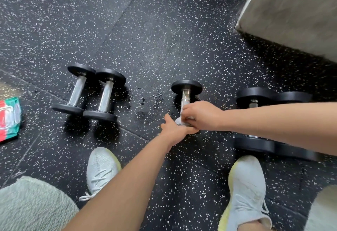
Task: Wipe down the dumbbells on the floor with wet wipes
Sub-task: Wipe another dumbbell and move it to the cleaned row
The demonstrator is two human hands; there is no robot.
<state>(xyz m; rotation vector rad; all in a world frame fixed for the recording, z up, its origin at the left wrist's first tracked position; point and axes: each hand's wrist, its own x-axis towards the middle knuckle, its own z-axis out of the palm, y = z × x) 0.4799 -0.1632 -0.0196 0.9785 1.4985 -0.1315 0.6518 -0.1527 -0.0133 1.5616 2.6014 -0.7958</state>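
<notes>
black dumbbells [187, 87]; white-speckled black floor [145, 30]; red-green wipes pack [9, 117]; pale grey shoes [101, 168]

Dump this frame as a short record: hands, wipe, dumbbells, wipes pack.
left hand: holds near end of middle dumbbell
right hand: grips white wipe on its handle
left pair: two small dumbbells, side by side, untouched
right pair: two larger dumbbells, partly behind right arm
wipes pack: on floor, far left edge

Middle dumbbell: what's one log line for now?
step: wiping handle | right hand: holds wipe on middle dumbbell | left hand: holds its near end
</notes>
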